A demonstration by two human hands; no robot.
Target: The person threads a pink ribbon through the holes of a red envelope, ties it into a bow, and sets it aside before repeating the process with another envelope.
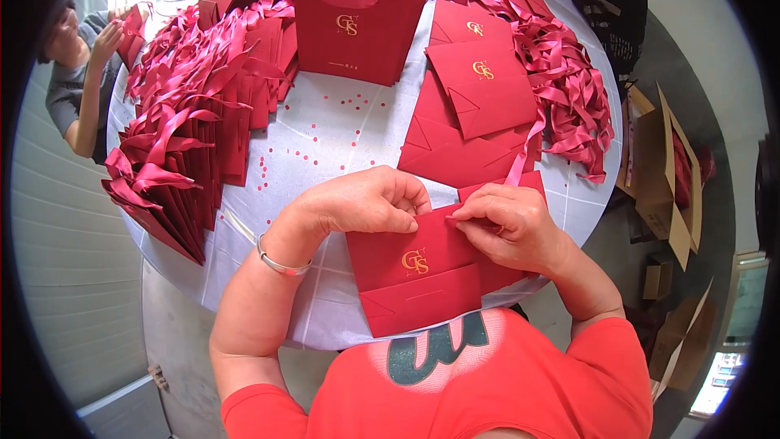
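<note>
A flat-folded red paper bag (pixel 416 297) with a gold emblem lies before me at the near edge of the table. My left hand (pixel 370 199) is closed on its top edge, the thumb on the front face and the fingers curled behind. At the same edge, further right, my right hand (pixel 513 226) pinches with thumb and forefinger; what sits between those fingertips is too small to make out. A pink ribbon (pixel 524 146) rises from behind my right hand. More flat red bags (pixel 508 272) lie under that hand.
Beyond my hands lie flat red bags (pixel 479 89) and a heap of ribbons (pixel 569 81). Bags with ribbon handles (pixel 187 138) crowd the left; one stack (pixel 349 36) stands at the back. Red dots (pixel 305 150) litter the white tablecloth (pixel 325 110). Two people sit nearby. Cardboard boxes (pixel 662 175) stand at right.
</note>
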